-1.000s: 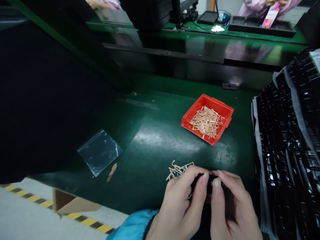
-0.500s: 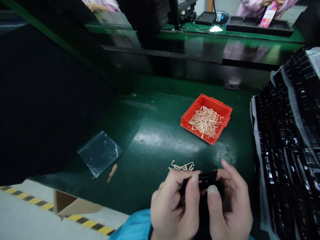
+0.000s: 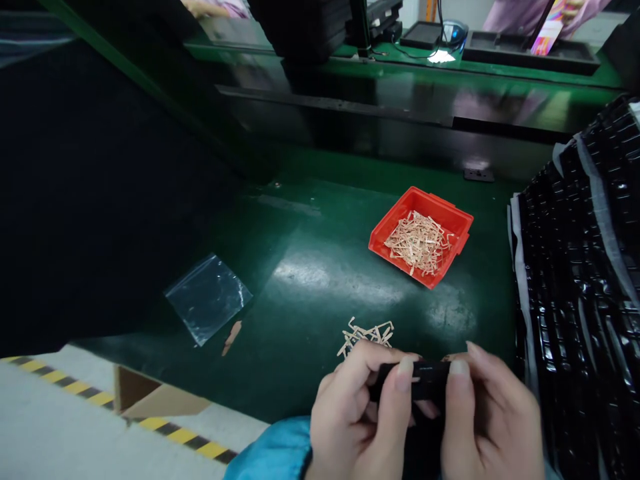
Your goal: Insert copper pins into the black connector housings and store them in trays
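Note:
Between my two hands is a small black part [image 3: 430, 381], held above the near edge of the green table [image 3: 300, 320]. My left hand [image 3: 363, 413] pinches its left end between thumb and fingers. The thumb and fingers of my right hand [image 3: 493, 417] close on its right end. Fingers cover much of the part, so its exact kind is unclear. Just beyond my left hand lies a small heap of thin beige strips [image 3: 367, 333]. Farther off, a red bin [image 3: 447, 212] holds many similar strips [image 3: 419, 243].
A clear zip bag [image 3: 209, 299] and a brown scrap [image 3: 232, 337] lie to the left. Stacked black trays [image 3: 580, 280] rise at the right. A cardboard box [image 3: 155, 400] sits on the floor. Across the back ledge, a person in pink [image 3: 520, 17] handles a colourful box [image 3: 547, 37].
My right hand has shifted right, its thumb now pressed on the part's right end. The part is held more level. The whole view has shifted slightly.

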The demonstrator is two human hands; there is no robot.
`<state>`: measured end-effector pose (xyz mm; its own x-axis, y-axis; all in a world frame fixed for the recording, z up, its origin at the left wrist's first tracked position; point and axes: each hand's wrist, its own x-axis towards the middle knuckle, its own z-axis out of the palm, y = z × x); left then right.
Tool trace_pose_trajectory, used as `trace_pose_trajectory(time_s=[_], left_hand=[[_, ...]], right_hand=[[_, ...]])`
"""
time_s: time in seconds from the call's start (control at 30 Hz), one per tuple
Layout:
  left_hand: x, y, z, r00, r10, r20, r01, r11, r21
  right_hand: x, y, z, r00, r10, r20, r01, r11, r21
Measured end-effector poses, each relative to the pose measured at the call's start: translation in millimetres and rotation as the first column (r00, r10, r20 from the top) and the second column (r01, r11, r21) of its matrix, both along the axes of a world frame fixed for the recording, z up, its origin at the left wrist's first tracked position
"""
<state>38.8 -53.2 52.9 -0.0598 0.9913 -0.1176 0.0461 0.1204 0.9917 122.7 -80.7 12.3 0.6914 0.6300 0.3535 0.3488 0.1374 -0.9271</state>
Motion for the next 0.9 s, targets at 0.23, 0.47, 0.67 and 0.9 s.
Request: trace_pose_trajectory(time_s=[0.23, 0.47, 0.67, 0.9], left_hand=[[-18, 10, 3.9, 0.991, -0.108, -0.079, 0.117, 0.986, 0.119], [-37, 28, 0.2, 0.897, -0.314, -0.310, 0.418, 0.829, 0.371], [-47, 43, -4.8, 0.811, -0.364, -0.457, 0.578, 0.614, 0.537], [-37, 47, 1.8, 0.893, -0.393, -0.218, 0.449, 0.756, 0.477]], right_hand=[[22, 0, -1.6, 0.890, 0.224, 0.397, -0.242, 0.970, -0.005], [15, 6, -1.3, 0.914, 0.120, 0.388, -0.147, 0.988, 0.039], [10, 12, 3.1, 0.942, 0.056, 0.332, -0.105, 0.986, 0.133], [12, 4, 6.5, 0.956, 0.125, 0.266, -0.161, 0.980, 0.119]])
